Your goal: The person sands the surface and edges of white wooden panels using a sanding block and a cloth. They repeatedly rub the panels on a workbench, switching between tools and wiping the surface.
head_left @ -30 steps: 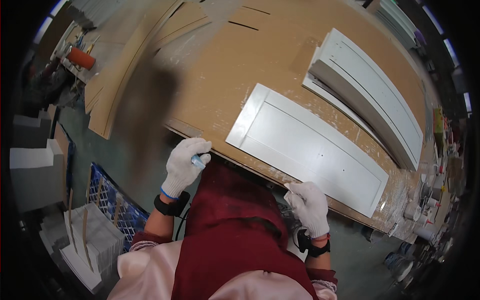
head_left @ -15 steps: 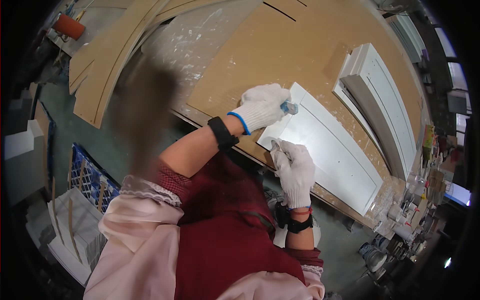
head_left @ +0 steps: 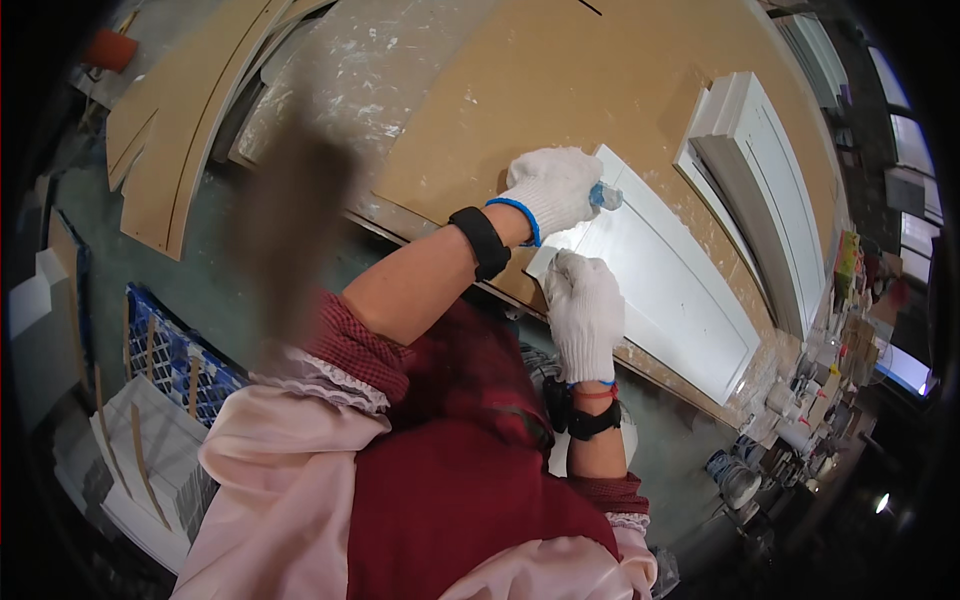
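A long white panel (head_left: 660,290) with curved long edges and a grooved border lies slantwise on the brown board (head_left: 560,75). My left hand (head_left: 556,186), in a white knit glove with a blue cuff, is closed over the panel's upper left corner. A small clear and blue object (head_left: 606,196) sticks out of its fist; its kind cannot be made out. My right hand (head_left: 586,305), also gloved in white, is closed at the panel's near left edge. Its fingertips are bent under, and whatever they grip is hidden.
A stack of white curved panels (head_left: 755,180) stands on the board at the right. Brown curved boards (head_left: 190,140) lie at the upper left. White pieces (head_left: 150,455) are stacked beside a blue lattice crate (head_left: 170,335). Cans and tubs (head_left: 740,480) crowd the lower right. A dark blur covers part of the left.
My left hand has moved slightly right and up along the panel's end with the clear and blue object. My right hand has shifted a little up and turned, hiding its fingertips. The view has shifted slightly.
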Demonstrator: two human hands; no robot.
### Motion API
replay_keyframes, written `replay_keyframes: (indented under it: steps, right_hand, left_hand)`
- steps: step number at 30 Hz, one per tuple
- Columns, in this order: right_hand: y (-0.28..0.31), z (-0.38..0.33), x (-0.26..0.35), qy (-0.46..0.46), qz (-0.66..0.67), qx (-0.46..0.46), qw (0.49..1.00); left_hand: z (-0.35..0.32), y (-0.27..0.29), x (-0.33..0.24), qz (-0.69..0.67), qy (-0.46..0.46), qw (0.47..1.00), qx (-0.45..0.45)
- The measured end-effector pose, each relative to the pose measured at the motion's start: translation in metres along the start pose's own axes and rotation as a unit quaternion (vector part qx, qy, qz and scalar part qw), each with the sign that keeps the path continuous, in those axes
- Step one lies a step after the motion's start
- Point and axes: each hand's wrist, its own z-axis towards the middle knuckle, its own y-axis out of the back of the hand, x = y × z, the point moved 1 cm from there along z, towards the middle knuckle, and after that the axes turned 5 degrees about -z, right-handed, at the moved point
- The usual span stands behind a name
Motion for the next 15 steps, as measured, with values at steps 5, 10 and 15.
replay_keyframes:
  steps: [5, 10, 15]
  right_hand:
    - [0.0037, 0.003, 0.006, -0.012, -0.006, -0.014, 1.0]
    - [0.005, 0.0044, 0.0029, -0.013, -0.037, 0.02, 0.999]
    - [-0.0003, 0.0037, 0.0041, -0.005, -0.039, -0.01, 0.999]
  left_hand:
    - [-0.0008, -0.0001, -0.0006, -0.001, -0.007, 1.0, -0.003]
    - [-0.0002, -0.0014, -0.0023, 0.002, -0.011, 1.0, -0.011]
    - [0.0021, -0.0045, 0.0013, -0.008, -0.017, 0.999, -0.03]
